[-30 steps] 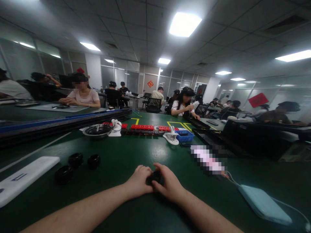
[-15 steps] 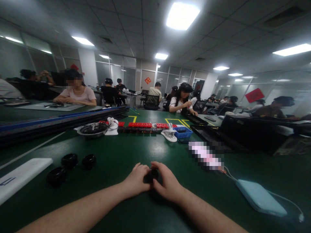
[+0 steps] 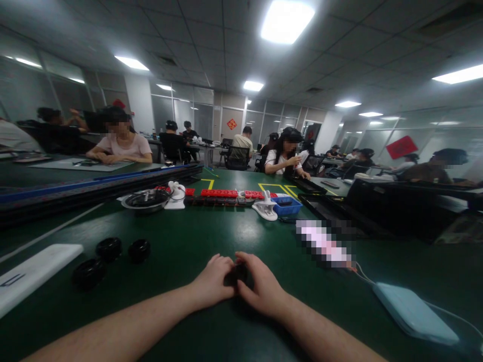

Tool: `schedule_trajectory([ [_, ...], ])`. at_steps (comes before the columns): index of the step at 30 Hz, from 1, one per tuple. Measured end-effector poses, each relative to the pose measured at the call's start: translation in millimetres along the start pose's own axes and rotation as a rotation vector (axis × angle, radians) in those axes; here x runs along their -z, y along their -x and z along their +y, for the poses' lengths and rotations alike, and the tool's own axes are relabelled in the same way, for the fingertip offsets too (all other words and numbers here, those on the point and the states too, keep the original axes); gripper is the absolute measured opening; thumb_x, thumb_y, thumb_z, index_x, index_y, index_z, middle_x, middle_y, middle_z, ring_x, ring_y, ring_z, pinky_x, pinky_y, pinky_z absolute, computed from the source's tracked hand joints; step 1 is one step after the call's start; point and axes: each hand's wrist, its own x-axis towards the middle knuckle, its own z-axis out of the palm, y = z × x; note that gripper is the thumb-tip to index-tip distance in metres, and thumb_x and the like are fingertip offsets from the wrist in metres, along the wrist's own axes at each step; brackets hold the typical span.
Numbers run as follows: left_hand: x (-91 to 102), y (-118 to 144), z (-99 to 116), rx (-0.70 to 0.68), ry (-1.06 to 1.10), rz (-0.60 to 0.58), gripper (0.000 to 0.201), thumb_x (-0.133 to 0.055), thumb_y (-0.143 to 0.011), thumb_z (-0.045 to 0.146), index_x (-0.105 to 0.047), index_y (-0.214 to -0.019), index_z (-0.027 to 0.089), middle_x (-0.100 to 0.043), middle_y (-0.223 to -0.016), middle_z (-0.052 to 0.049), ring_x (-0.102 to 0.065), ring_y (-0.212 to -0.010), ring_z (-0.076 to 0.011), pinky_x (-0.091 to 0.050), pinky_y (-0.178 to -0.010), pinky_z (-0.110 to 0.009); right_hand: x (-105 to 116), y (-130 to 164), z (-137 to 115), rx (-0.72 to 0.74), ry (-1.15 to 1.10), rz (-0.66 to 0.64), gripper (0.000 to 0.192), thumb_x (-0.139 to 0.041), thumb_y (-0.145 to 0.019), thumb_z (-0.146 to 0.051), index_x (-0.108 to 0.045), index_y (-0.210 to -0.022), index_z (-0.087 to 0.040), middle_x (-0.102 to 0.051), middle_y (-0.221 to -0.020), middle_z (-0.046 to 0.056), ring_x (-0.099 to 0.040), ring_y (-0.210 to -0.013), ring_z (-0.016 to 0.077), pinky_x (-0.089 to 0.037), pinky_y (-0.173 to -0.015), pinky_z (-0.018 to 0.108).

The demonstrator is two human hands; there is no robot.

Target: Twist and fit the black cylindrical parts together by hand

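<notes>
Hands (image 3: pixel 213 277) hold a black part (image 3: pixel 240 272); blue basket (image 3: pixel 290 209) contains something dark (image 3: pixel 286 203).

The left forearm (image 3: pixel 121 329) and right forearm (image 3: pixel 320 322) are seen bare, smooth and slim, tapered toward the wrists (image 3: pixel 193 295); the left hand (image 3: pixel 213 278) and right hand (image 3: pixel 262 281) are likewise bare, fine detail being blurred.

Here's your green worktop (image 3: pixel 196 229), smooth, with a satin sheen, throwing the ceiling light straight back at you! Over on your left, three black rings (image 3: pixel 108 249), glossy and hard like moulded plastic, bright glints on their curves; beside them the white bar (image 3: pixel 41 274), smooth, closer to matt! To your right, a pale blue slab (image 3: pixel 415 311), smooth, softly shiny; ahead, a blue plastic basket (image 3: pixel 289 207) and the white clip (image 3: pixel 266 207), smooth plastic by its look
</notes>
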Motion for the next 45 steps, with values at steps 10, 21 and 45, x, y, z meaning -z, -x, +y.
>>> schedule_trajectory([
  [10,2.0,0.6,1.0,-0.024,-0.009,0.0,0.022,-0.061,-0.068,0.032,-0.057,-0.086,0.02,-0.057,-0.092,-0.003,-0.052,-0.091,-0.0215,-0.022,-0.098,-0.045,-2.0,-1.4,6.6,-0.042,-0.005,0.053,0.043,-0.057,-0.07,-0.016,-0.046,-0.111,-0.018,-0.055,-0.102,0.008,-0.053,-0.093,0.0202,-0.044,-0.083,0.036],
  [21,2.2,0.7,1.8,-0.028,-0.039,-0.005,0.019,-0.06,-0.069,0.033,-0.057,-0.082,0.02,-0.057,-0.091,-0.003,-0.052,-0.091,-0.0226,-0.022,-0.098,-0.044,-2.5,-1.3,7.3,-0.072,0.002,0.089,0.049,-0.062,-0.067,-0.02,-0.045,-0.113,-0.018,-0.055,-0.1,0.008,-0.052,-0.093,0.0221,-0.044,-0.082,0.039],
  [45,2.8,1.3,-0.3,-0.04,-0.019,-0.002,0.02,-0.062,-0.066,0.029,-0.057,-0.083,0.019,-0.056,-0.093,-0.003,-0.051,-0.094,-0.0238,-0.022,-0.099,-0.045,-2.5,-2.1,5.2,-0.112,-0.029,-0.019,0.058,-0.065,-0.065,-0.021,-0.041,-0.118,-0.017,-0.053,-0.109,0.009,-0.051,-0.099,0.0223,-0.043,-0.087,0.038],
])
